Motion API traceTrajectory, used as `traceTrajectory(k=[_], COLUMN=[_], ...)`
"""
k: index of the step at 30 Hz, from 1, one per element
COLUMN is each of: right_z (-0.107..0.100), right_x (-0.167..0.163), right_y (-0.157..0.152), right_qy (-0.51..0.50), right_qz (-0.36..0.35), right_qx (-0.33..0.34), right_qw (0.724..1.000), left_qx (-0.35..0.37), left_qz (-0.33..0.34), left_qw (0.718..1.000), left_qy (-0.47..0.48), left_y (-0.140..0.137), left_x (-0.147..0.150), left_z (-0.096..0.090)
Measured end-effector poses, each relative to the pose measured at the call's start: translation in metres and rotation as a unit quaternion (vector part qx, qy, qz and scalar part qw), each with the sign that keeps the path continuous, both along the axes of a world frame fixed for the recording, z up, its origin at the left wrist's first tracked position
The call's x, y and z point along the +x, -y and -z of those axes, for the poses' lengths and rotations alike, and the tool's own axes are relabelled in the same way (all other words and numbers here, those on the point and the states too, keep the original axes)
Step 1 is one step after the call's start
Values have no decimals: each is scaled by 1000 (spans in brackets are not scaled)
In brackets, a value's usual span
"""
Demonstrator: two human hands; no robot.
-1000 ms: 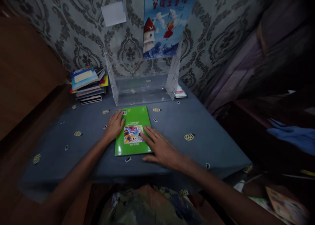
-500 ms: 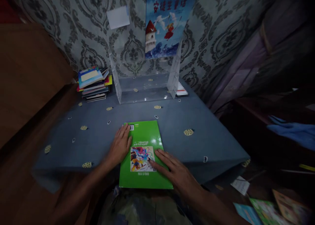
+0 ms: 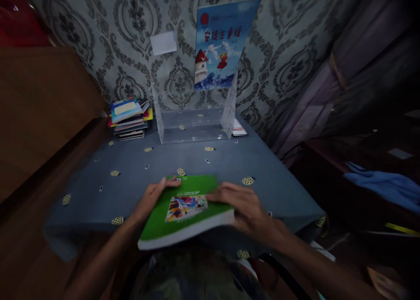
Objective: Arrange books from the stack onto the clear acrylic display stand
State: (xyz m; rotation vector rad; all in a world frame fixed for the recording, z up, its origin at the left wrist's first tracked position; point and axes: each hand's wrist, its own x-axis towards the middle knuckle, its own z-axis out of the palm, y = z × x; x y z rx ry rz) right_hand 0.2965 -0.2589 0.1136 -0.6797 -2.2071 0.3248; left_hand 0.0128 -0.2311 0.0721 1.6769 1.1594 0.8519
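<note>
We see the green book (image 3: 192, 230) held at the near edge of the desk (image 3: 193, 160), its back cover up, its lettering upside down to us; it lies tilted, the white page edge facing us, and its near side appears to jut out past the desk edge; whether its far side rests on the cloth, we cannot tell.

Our right hand (image 3: 249, 208) pinches the right side of the book, fingers (image 3: 221, 194) on top, the thumb apparently beneath the near corner; our left hand (image 3: 156, 196) lies at the far left corner, one finger stretched over the cover, and we cannot tell whether anything grips from below.

We judge the step in hand to be lifting and handling this book; any further move calls for a firm hold on both sides, since the left near corner has no hand under it that we can see.

Beyond, well apart from the book, stands the clear rack (image 3: 159, 123), with a blue cover (image 3: 223, 50) upright above its right part; a stack of books (image 3: 129, 124) sits to its left.
</note>
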Motion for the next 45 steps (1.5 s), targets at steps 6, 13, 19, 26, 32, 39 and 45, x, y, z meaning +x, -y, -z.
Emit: traceTrajectory(k=[6,13,19,26,32,39,45], right_z=[-2,32,59,102,98,80,77], right_x=[-19,-27,-29,-18,-17,-59,-96], right_y=[-69,-126,-155,-158,-157,-180,-212], right_qy=[-240,-238,-188,44,104,174,228], right_qz=[121,152,166,273,267,130,70], right_qx=[-109,-152,-251,-104,-65,-20,-35], right_qw=[957,947,935,955,956,976,971], left_qx=[145,189,83,216,221,219,237], left_qz=[-115,-186,-160,-179,-106,-71,-62], left_qw=[971,959,981,897,865,858,869], left_qy=[149,103,77,-343,-437,-460,-430], left_y=[-14,-69,-94,-95,-120,-152,-163], left_x=[10,31,12,-17,-7,10,7], left_z=[-4,0,21,40,28,33,54])
